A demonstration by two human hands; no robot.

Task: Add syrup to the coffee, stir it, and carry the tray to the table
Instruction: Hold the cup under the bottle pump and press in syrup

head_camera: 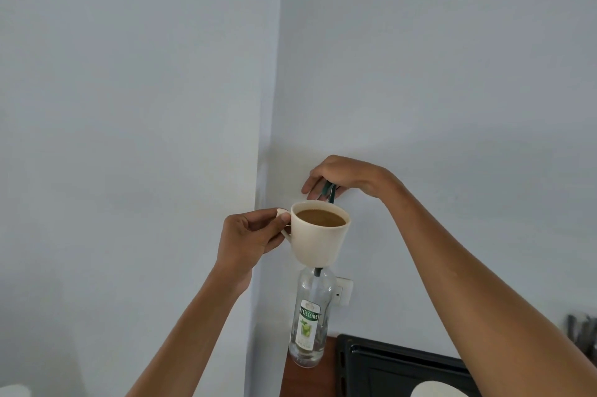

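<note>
Your left hand (255, 231) is pinched on the handle of the cup (319, 231), thumb on top, holding it up in the air with the coffee (320, 218) close to the rim. Your right hand (342, 178) is arched above and behind it, fingers closed down on the green pump (329, 191) of the bottle (310, 312), which stands on the counter (318, 377) right below the cup (its neck hidden behind the cup's base). This looks like the syrup step, so here's how to do it cleanly: keep the cup level, because it's nearly full and any tilt sends coffee over the edge. Where the spout ends I can't tell, since your fingers cover it, so check it sits over the rim before you press. Press slow and straight down; a sideways shove could rock that tall, nearly empty bottle. Then let the last drop fall before moving the cup away. The dark tray (403, 367) waits just right of the bottle, a white plate (436, 390) at its near edge.
</note>
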